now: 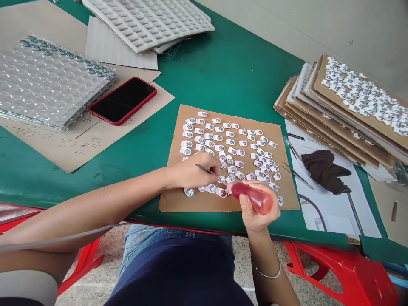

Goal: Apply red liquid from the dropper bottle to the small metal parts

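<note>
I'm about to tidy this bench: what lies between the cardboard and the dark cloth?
In the head view, the upper tweezers and lower tweezers lie between the cardboard and cloth, mostly over the white paper.

And here's the translucent red, rounded squeeze bottle, tilted in the right grip, its narrow end reaching left, low over the small white tabbed pieces with round dark-patterned faces; whether it touches one, hard to tell! Thin metal tweezers slant through the left grip, tips toward the bottle. Those pieces spread in loose rows beyond both grips, several just below the left, all on a flat brown cardboard sheet lying under the left grip.
</note>
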